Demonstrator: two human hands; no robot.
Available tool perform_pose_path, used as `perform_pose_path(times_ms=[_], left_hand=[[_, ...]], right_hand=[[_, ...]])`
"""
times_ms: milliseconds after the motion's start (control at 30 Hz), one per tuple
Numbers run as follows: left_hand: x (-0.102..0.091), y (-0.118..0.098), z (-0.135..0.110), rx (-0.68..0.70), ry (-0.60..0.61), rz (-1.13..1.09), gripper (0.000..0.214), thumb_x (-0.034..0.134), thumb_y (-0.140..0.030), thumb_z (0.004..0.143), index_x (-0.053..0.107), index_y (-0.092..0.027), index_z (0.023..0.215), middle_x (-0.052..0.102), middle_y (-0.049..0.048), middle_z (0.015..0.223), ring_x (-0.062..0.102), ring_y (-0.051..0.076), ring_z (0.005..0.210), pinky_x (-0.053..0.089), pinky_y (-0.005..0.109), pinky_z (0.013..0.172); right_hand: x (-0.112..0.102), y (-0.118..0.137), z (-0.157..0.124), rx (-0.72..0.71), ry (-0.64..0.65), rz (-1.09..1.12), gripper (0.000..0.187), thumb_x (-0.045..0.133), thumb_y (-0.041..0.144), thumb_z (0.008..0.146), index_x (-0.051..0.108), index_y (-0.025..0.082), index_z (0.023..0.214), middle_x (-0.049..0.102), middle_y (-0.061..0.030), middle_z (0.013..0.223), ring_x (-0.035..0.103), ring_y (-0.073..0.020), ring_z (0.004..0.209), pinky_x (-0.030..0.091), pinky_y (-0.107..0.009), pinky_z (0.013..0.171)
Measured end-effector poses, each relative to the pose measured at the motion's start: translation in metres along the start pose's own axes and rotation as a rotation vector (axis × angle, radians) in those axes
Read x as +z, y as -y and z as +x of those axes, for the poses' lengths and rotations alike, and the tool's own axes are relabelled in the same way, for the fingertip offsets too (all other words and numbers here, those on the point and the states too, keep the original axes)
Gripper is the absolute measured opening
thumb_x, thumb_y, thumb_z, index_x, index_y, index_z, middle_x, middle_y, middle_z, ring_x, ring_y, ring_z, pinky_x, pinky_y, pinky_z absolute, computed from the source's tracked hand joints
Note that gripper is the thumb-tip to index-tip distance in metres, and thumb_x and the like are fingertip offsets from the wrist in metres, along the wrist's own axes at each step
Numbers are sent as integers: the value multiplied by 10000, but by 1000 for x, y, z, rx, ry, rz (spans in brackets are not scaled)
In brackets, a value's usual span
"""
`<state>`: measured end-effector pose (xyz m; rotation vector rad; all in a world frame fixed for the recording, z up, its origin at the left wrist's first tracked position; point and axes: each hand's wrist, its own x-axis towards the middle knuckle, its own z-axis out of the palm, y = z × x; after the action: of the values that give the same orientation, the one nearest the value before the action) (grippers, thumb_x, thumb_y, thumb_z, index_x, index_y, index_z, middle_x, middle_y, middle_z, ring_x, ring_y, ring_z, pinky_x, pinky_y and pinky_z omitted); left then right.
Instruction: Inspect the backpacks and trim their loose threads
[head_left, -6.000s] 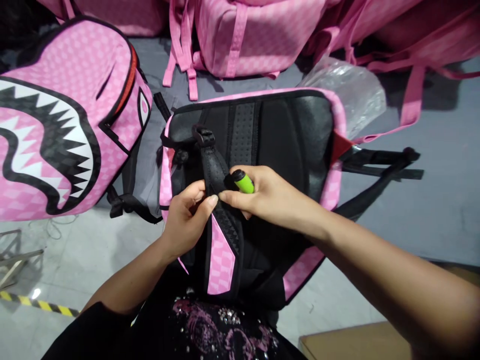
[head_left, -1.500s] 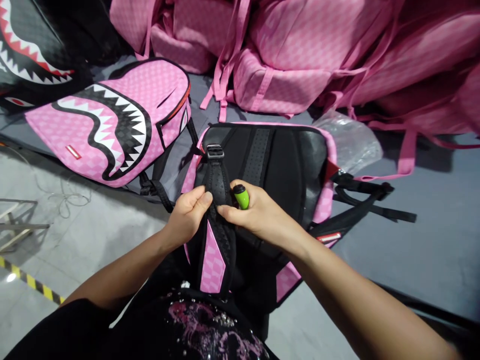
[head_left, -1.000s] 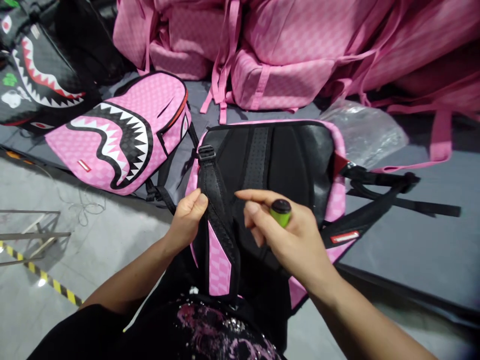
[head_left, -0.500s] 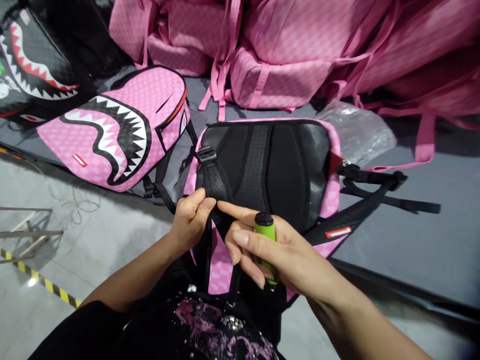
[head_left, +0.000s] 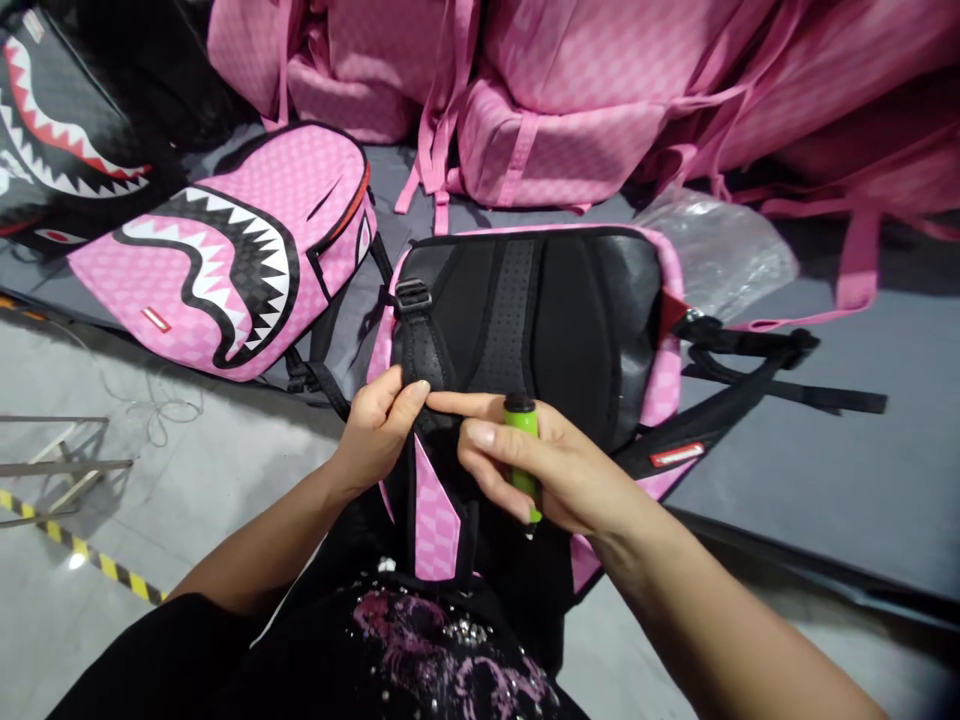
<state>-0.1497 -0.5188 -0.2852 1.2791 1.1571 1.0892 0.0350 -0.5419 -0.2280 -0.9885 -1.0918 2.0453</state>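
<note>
In front of me a pink backpack (head_left: 581, 330) lies with its black padded back panel facing up. My left hand (head_left: 379, 425) pinches a black shoulder strap (head_left: 426, 352) at the panel's left side, below a black buckle (head_left: 412, 294). A green pen-like tool with a black end (head_left: 523, 450) is held in my right hand (head_left: 551, 465), between thumb and curled fingers. The right index finger stretches left and touches the strap beside my left thumb. The other shoulder strap (head_left: 709, 425), with a red-and-white label, spreads out to the right.
To the left lies a pink backpack with a shark-mouth print (head_left: 217, 260), beside a black one (head_left: 67, 130). Several pink backpacks (head_left: 555, 140) stand along the back of the grey table (head_left: 825, 480). A clear plastic bag (head_left: 720, 250) lies at the right.
The view has shifted slightly. The right hand's lower fingers have curled closer around the green tool, which has tilted a little. My left hand keeps its pinch on the strap.
</note>
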Motion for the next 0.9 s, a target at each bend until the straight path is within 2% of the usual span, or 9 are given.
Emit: perform_pose_path(times_ms=[100,167,233,333,467,633,800,900], left_hand=[[1,6,3,-63,-9,-234,371,635,-550,895,576,-194,808,565,-20,733,538,122,711,452,251,706],[0,7,5,-112,6,-349,391,645,-580,878,600,-192,868,599,-10,743,572,134,721,473,260,712],[-1,8,7,-154,15,-399,431,679,-607,842,588,-186,849,595,-11,715,576,134,700,474,257,685],[-1,9,7,-165,-31,-429,470,720,-628,799,563,-185,804,587,-16,689,581,133,687,469,252,655],[0,9,6,-128,-56,-442,487,709,-651,800,608,-178,859,622,3,717,621,160,735,494,271,683],[-2,8,4,-90,30,-370,396,652,-570,889,609,-176,868,597,-7,728,569,126,694,455,244,658],[-2,1,0,-9,-34,-54,486,613,-602,896,485,-182,689,448,-34,637,424,97,611,351,233,573],[1,-6,-4,57,-40,135,508,561,-555,934,376,-192,630,342,-48,607,329,86,580,277,242,539]], right_hand=[[-3,-7,-1,-103,-108,-1,473,631,469,919,653,121,1239,457,87,474,349,-64,370,252,-213,405],[-6,-12,-4,-133,-198,-24,422,651,460,915,653,150,1201,502,72,514,397,-71,393,262,-213,412],[-9,-17,-7,-121,-254,-35,406,681,461,897,647,166,1176,541,59,571,429,-72,409,269,-211,406],[-11,-24,-9,-73,-251,-56,422,709,482,872,654,158,1136,558,47,606,444,-74,418,278,-212,395],[-10,-31,-10,-53,-260,-81,417,707,497,865,669,150,1094,564,39,626,449,-69,427,299,-213,404],[-9,-36,-11,-81,-286,-177,423,676,519,878,668,157,1096,572,32,628,462,-81,428,329,-220,407],[-9,-22,-4,-292,-531,-500,278,729,447,825,666,177,809,577,19,622,483,-103,514,380,-237,488],[-7,-5,6,-336,-540,-613,265,728,403,813,618,187,705,545,31,590,451,-99,519,363,-240,503]])
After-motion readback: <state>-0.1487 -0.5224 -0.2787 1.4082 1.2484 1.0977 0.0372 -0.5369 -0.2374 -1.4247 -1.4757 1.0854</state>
